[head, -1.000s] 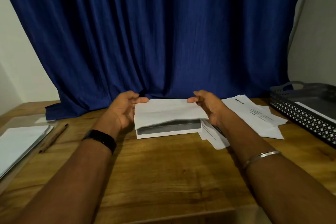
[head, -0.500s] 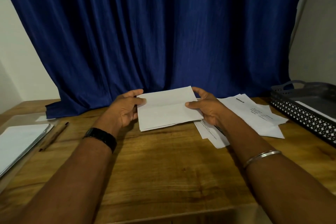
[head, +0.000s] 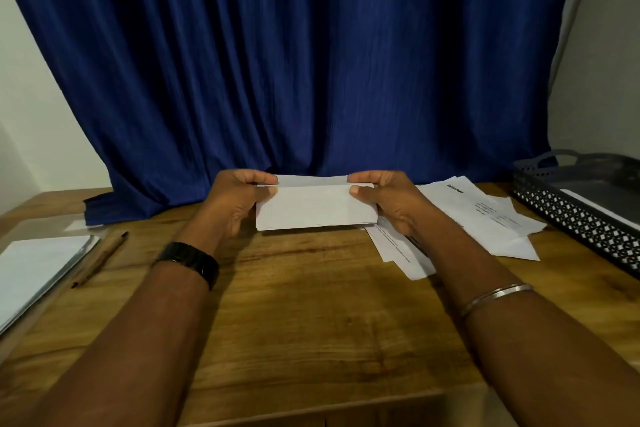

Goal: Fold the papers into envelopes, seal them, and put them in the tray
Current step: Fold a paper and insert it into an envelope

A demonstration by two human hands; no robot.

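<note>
Nearest the cam, both forearms reach fwd over the wooden worktop: a black watch on the L wrist, a thin metal bangle on the R. Off to the L side lies a stack of white sheets w/ a pencil just beside its R edge, pointing away at a slant. Mid-worktop, the left hand & right hand each grip one end of the folded paper. Thumbs press on the near face by the top corners, other fingers curl over the top edge. The paper is a white oblong held roughly upright, long side across, w/ a narrow strip of a 2nd layer showing behind its top edge. Its bottom edge is at or just above the wood; can't tell if it touches. Under & beyond the R wrist, loose printed sheets lie fanned & overlapping, txt too small to read. Further R, at the worktop edge, sits the dark perforated tray w/ a handle, & sth white, flat lies inside, only partly in view. Behind it all hangs a dark blue curtain, its hem resting on the back of the worktop, w/ pale wall either side.
</note>
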